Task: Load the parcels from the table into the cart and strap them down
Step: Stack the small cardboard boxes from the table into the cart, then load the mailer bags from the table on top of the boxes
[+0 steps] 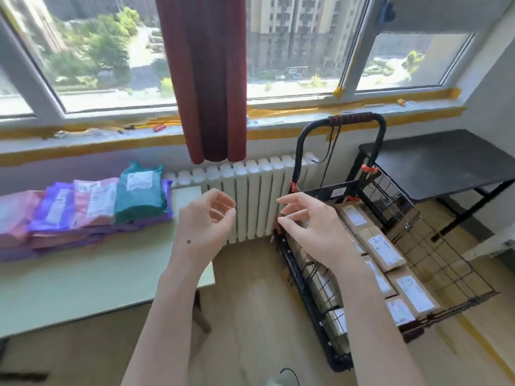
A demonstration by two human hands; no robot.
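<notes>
Plainly held nothing in the left grip (206, 218), loosely curled, nor in the right grip (309, 227), half-open above the cart (446, 260) at centre right. Judged the bagged parcels (139, 190) on the table (83, 288) at left light, floppy, slick; best scooped from underneath. Counted four on top, more beneath; at least five boxes (384, 249) in the cart.

One wide-angle view, worn on the person's head, looks forward and down from close above both forearms. The left hand (207, 218) and right hand (309, 227) sit mid-frame. The tabletop (83, 280) spreads left of the left hand, the cart (446, 263) lies right of the right hand, and the window (292, 45) is beyond both.
</notes>
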